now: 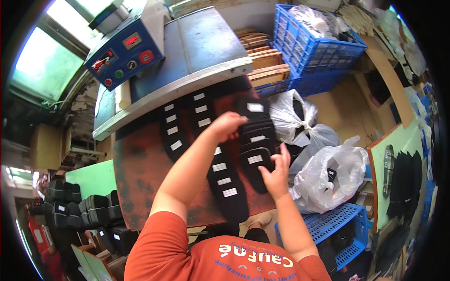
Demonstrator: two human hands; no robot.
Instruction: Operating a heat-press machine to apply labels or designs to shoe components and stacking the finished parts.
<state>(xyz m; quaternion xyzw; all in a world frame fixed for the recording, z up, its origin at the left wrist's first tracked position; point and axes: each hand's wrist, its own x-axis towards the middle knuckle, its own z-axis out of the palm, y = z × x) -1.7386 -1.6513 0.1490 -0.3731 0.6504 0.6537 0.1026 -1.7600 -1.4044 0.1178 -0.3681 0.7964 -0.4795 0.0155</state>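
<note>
My orange t-shirt sleeve (166,229) fills the bottom of the view, and both my bare arms reach up from it over the worn reddish-brown work surface (136,168). My left hand (226,126) is curled shut, fingertips pinched on the edge of a flat black shoe insole with a small white label (253,108) at the top of the right-hand column. My right hand (276,174) is lower down, fingers loosely spread and resting on another black insole (255,161) in that same overlapping stack; not really clamped on it as far as I can tell. More labelled black insoles (225,182) lie in rows across the surface, left of my hands. Just right of the stack are crinkly clear plastic bags (328,173). Beyond the surface sits the grey-blue press machine with a control panel (126,54), and a blue plastic crate (314,47) is up at the top right.
</note>
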